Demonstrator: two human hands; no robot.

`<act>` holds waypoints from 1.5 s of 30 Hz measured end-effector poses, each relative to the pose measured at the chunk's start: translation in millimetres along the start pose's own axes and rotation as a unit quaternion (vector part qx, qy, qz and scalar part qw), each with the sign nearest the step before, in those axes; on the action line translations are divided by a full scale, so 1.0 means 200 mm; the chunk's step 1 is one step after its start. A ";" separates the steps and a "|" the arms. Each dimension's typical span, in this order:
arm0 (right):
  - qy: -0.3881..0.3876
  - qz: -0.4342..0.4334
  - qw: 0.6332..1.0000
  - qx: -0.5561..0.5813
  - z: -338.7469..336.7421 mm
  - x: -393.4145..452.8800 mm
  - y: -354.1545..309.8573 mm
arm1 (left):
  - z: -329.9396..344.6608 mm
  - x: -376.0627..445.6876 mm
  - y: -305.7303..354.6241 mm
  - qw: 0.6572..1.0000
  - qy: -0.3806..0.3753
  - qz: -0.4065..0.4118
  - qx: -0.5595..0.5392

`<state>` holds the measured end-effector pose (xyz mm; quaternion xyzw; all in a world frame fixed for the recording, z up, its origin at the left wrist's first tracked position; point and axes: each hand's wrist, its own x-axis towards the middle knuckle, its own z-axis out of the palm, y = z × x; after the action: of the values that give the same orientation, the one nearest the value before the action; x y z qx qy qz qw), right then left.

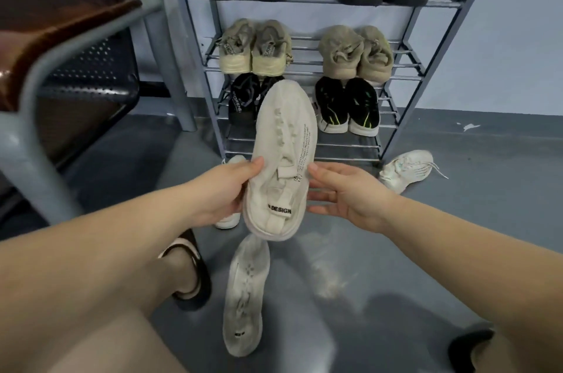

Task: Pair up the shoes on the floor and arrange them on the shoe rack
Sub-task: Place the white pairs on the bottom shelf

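Twelve shoes (281, 156): eight racked, one held, three on the floor.

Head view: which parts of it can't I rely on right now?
- White shoe on the floor: mostly hidden by the left hand and the held cream shoe.
- Black pair on the rack: its right shoe is covered by the held shoe.
- Dark shoe: cut off by the bottom edge.
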<state>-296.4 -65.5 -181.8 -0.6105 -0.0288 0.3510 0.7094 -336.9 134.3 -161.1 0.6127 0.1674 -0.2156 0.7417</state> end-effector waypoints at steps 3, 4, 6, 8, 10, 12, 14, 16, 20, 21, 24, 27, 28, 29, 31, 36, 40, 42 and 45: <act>0.017 0.010 1.000 0.014 0.14 0.07 0.08 | -0.08 -0.04 -0.06 0.999 0.009 -0.028 -0.015; 0.026 0.012 0.999 0.013 0.17 0.08 0.11 | -0.10 -0.04 -0.08 0.999 0.008 -0.031 -0.020; 0.041 0.017 0.999 0.012 0.21 0.11 0.18 | -0.13 -0.03 -0.17 0.999 0.014 -0.033 -0.033; 0.058 0.028 0.998 0.007 0.22 0.13 0.28 | -0.16 0.00 -0.27 0.997 0.025 -0.040 -0.064; 0.077 0.049 0.996 -0.009 0.23 0.13 0.38 | -0.18 0.04 -0.40 0.995 0.033 -0.052 -0.085; 0.097 0.082 0.992 -0.021 0.22 0.13 0.48 | -0.18 0.09 -0.54 0.991 0.049 -0.076 -0.096; 0.111 0.117 0.987 -0.025 0.21 0.13 0.56 | -0.17 0.13 -0.67 0.985 0.067 -0.105 -0.117; 0.123 0.140 0.982 -0.029 0.19 0.13 0.63 | -0.16 0.16 -0.77 0.982 0.074 -0.128 -0.119; 0.143 0.160 0.977 -0.006 0.15 0.10 0.78 | -0.16 0.19 -0.89 0.983 0.078 -0.159 -0.050; 0.148 0.164 0.975 0.010 0.14 0.10 0.81 | -0.16 0.20 -0.91 0.983 0.074 -0.163 -0.045; 0.170 0.175 0.968 0.053 0.11 0.09 0.89 | -0.15 0.25 -0.94 0.981 0.071 -0.174 -0.051; 0.198 0.181 0.961 0.068 0.07 0.12 0.96 | -0.13 0.30 -0.97 0.978 0.101 -0.175 -0.041; 0.206 0.182 0.959 0.065 0.06 0.13 0.98 | -0.14 0.31 -0.98 0.976 0.125 -0.178 -0.030; 0.211 0.183 0.959 0.056 0.05 0.14 0.99 | -0.16 0.32 -1.00 0.971 0.151 -0.187 -0.014; 0.216 0.190 0.957 0.029 0.04 0.15 1.03 | -0.24 0.33 -1.05 0.957 0.199 -0.209 0.014; 0.221 0.234 0.946 -0.032 -0.01 0.14 1.21 | -0.41 0.34 -1.22 0.937 0.221 -0.255 0.095; 0.220 0.265 0.934 -0.098 -0.05 0.16 1.31 | -0.45 0.32 -1.35 0.909 0.243 -0.319 0.113; 0.228 0.277 0.927 -0.108 -0.07 0.19 1.34 | -0.43 0.33 -1.39 0.902 0.221 -0.355 0.104; 0.234 0.287 0.924 -0.095 -0.08 0.21 1.38 | -0.39 0.36 -1.40 0.897 0.203 -0.389 0.043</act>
<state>-385.0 -54.5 -445.9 -0.7222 0.2810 0.3823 0.5033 -422.2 158.4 -447.5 0.5608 0.5301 -0.3647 0.5211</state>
